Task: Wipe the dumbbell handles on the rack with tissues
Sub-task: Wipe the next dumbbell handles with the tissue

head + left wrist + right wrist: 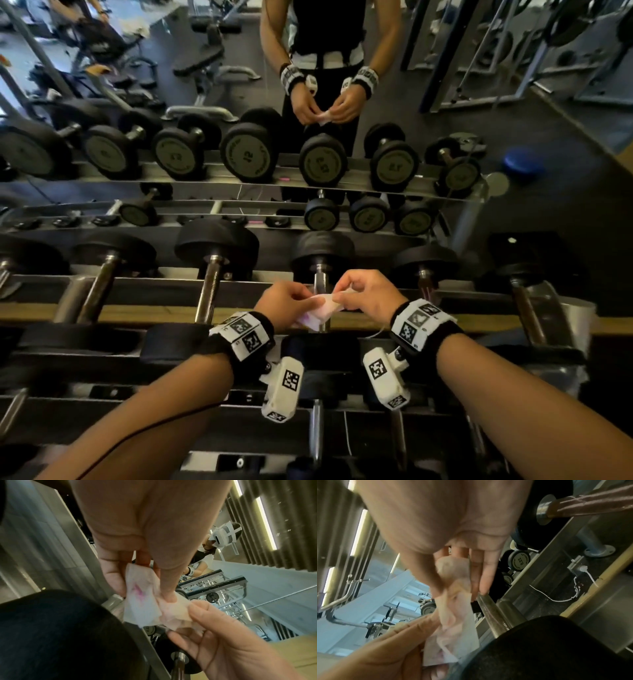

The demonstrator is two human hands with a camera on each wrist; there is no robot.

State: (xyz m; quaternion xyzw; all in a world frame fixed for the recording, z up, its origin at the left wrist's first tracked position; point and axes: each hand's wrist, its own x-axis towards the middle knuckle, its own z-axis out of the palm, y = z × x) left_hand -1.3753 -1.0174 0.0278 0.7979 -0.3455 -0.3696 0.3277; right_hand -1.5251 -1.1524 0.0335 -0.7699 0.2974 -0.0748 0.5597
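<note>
A crumpled white tissue [320, 310] with a pink stain hangs between my two hands above the rack's upper row. My left hand [308, 303] pinches its left end with thumb and fingers. My right hand [342, 295] pinches the right end. Directly below the tissue runs a steel dumbbell handle [319, 278] with black end weights; neither hand touches it. The left wrist view shows my left hand [144, 592] pinching the stained tissue [142, 608]. In the right wrist view my right hand [458, 588] holds the tissue [457, 622] beside the handle [493, 614].
More dumbbells lie side by side along the metal rack [144, 284], with handles to the left [209, 291] and right [426, 281]. A mirror behind the rack [445, 85] reflects me, the dumbbells and gym machines. A white cable [556, 599] lies on the rack shelf.
</note>
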